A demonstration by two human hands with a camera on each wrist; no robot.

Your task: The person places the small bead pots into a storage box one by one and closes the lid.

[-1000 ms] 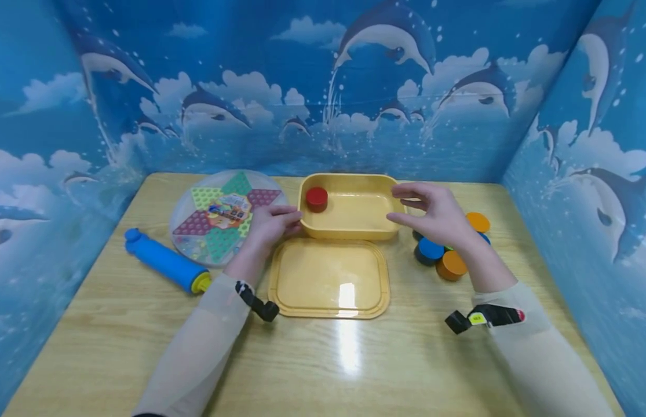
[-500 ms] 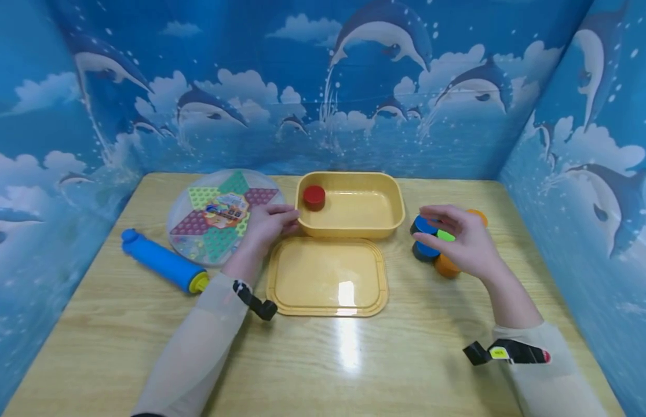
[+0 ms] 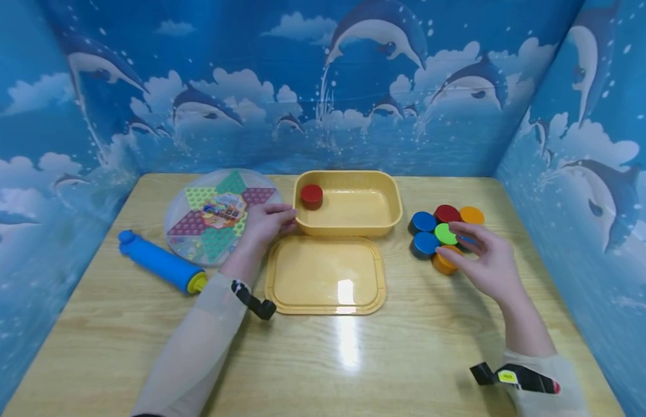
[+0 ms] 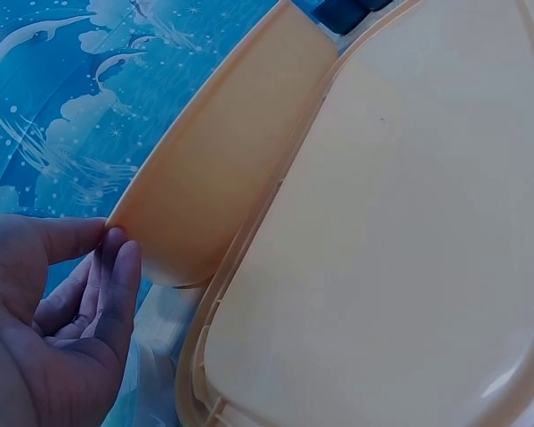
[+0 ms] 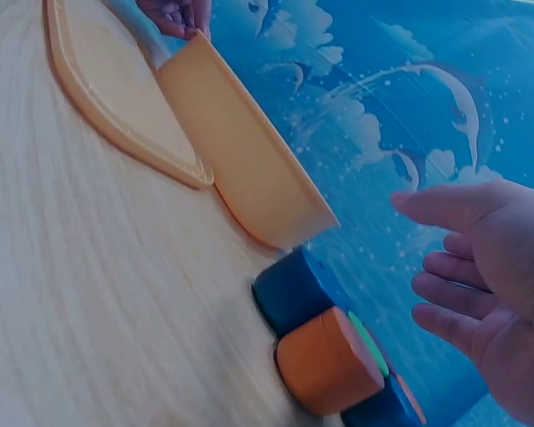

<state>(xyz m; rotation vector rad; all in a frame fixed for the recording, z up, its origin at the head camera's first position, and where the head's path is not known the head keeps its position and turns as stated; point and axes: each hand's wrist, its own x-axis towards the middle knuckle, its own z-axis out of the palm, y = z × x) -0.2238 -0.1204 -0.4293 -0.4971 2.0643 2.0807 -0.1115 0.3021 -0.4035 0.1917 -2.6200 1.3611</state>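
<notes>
A yellow rectangular container (image 3: 354,223) holds one red round piece (image 3: 311,197) at its left end. My left hand (image 3: 264,227) pinches the container's left rim between thumb and fingertips, as the left wrist view also shows at the container wall (image 4: 214,169). Above a cluster of round pieces on the right, my right hand (image 3: 489,263) is spread with thumb and fingers apart, holding nothing. That cluster has blue pieces (image 3: 424,245), a dark red one (image 3: 447,213), a green one (image 3: 445,234) and orange ones (image 3: 471,215). In the right wrist view the hand (image 5: 489,276) is beside them.
A flat yellow lid (image 3: 325,275) lies in front of the container. To the left are a round star-patterned game board (image 3: 218,242) and a blue cylinder (image 3: 158,259) with a yellow end. Dolphin-printed curtains (image 3: 281,87) stand behind and beside the wooden table (image 3: 302,365).
My right hand has moved from the container's right end rightward and toward me, over the round pieces, uncovering several of them. My left hand has stayed at the rim.
</notes>
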